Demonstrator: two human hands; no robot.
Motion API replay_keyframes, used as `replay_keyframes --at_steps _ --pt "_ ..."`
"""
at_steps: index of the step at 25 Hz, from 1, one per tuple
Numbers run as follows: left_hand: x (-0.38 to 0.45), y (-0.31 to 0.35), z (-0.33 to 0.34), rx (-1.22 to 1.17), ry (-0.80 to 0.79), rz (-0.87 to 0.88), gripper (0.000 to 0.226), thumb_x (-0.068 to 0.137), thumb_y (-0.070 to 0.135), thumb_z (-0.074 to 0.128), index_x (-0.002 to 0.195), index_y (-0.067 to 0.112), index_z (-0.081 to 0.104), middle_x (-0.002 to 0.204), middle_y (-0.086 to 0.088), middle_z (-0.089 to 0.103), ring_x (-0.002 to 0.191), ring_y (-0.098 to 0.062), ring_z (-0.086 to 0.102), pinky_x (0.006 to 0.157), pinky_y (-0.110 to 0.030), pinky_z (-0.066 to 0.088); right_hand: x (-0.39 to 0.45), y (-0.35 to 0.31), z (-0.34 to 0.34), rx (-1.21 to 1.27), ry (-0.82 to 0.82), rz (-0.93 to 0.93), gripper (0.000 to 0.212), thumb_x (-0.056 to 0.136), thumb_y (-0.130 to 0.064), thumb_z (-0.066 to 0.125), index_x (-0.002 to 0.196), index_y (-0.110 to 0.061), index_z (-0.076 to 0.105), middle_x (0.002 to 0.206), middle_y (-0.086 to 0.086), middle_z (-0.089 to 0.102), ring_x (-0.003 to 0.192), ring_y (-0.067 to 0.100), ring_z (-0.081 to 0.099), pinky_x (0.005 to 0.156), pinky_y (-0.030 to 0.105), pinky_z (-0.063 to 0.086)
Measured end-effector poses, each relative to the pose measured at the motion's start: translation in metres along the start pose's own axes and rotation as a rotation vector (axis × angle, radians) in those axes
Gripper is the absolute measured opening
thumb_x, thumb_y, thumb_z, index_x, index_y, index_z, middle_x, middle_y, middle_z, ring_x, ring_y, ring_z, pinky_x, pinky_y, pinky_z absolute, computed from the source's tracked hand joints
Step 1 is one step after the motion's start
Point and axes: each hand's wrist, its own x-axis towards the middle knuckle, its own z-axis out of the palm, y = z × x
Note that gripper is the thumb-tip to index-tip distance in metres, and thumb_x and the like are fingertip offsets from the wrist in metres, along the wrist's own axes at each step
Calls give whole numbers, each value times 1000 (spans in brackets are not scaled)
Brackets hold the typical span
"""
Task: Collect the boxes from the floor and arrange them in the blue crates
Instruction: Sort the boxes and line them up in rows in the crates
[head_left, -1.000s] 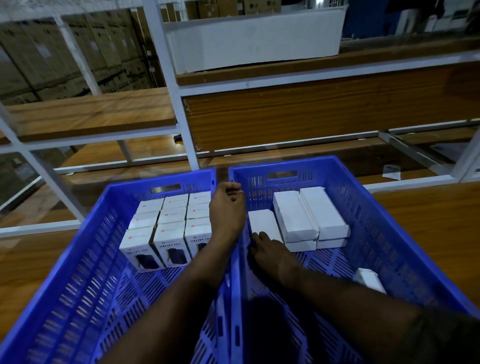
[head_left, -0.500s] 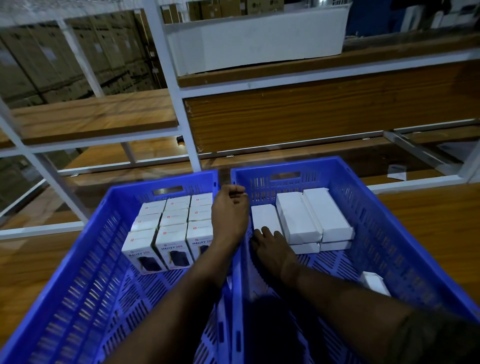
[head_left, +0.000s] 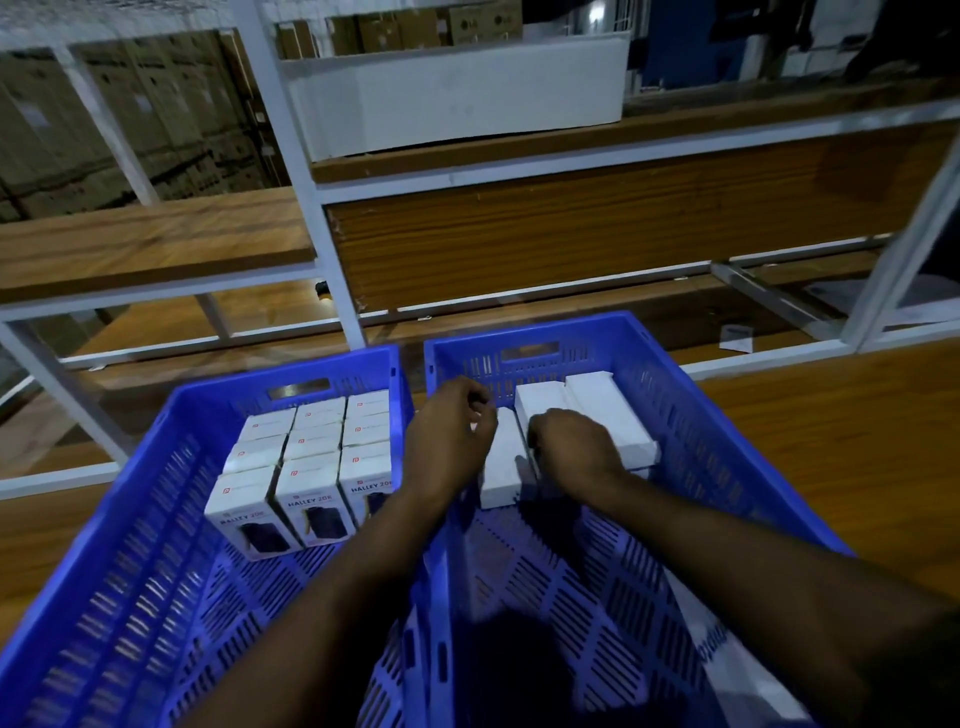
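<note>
head view | our left hand (head_left: 449, 441) hovers loosely curled, holding nothing | our right hand (head_left: 574, 447) curls onto the white boxes (head_left: 608, 415) in the right blue crate (head_left: 727, 441); actual grip: cannot tell | risk, we judge: nudging skews the row

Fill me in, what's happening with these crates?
A person is packing small white boxes into two blue crates side by side on a wooden shelf. The left crate already holds a neat block of printed boxes standing at its far end. Both hands are in the right crate: the right hand and left hand are at a plain white box, beside two stacked rows.
</note>
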Motion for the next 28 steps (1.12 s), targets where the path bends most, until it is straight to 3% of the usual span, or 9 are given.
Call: replay_keyframes --at_steps 4,8,12,14,16,18,22,26,28 --pt "-6 3 7 369 -265 170 32 95 40 61 122 23 60 110 6 70 100 -18 67 72 -30 46 -10 39 -19 -91 -203 194 32 95 -27 54 119 -6 60 125 13 62 114 33 60 90 37 49" --pt "-6 2 10 533 -323 169 39 94 40 63 124 16 58 113 -2 72 104 -25 67 79 -37 53 -36 65 -20 -190 -492 226 43 90 -34 64 123 -8 59 129 11 61 116 27 62 87 32 50" --pt "-8 6 10 624 -328 166 37 95 39 62 120 12 58 112 -6 71 102 -27 67 77 -36 51 -43 59 -22 -274 -761 223 49 88 -39 70 120 -3 65 127 12 65 91 26 67 86 34 53" --pt "-10 9 10 655 -319 163 37 96 38 62 121 12 58 113 -7 69 101 -27 67 75 -35 48 -43 53 -21 -298 -848 204 41 90 -40 68 108 -4 68 132 13 62 79 20 57 69 29 51" --pt "-11 8 10 643 -316 164 37 95 38 62 121 12 58 112 -7 70 100 -26 67 72 -34 46 -45 49 -23 -354 -894 173 35 91 -42 66 108 -12 65 136 12 59 89 18 50 76 31 50" --pt "-11 7 10 607 -314 165 37 95 39 63 120 12 58 109 -5 71 99 -25 67 72 -33 46 -46 46 -28 -386 -915 153 52 90 -42 68 130 -10 60 137 10 58 96 16 51 94 34 48" --pt "-12 7 10 562 -289 175 38 94 40 65 120 14 60 110 -3 71 100 -23 68 77 -36 52 -48 45 -34 -419 -955 136 60 83 -37 77 133 -10 59 128 8 59 113 20 58 100 31 46" --pt "-12 3 11 480 -262 154 32 95 35 64 121 16 61 113 -1 72 102 -22 68 80 -36 53 -46 43 -29 -355 -983 90 59 86 -33 74 135 -5 56 135 5 57 110 18 57 56 24 51" --pt "-11 3 11 410 -249 121 31 95 31 63 124 18 62 114 -1 73 103 -21 68 83 -36 55 -44 44 -22 -289 -951 90 60 84 -30 77 135 -6 57 139 4 56 103 16 55 68 26 51"
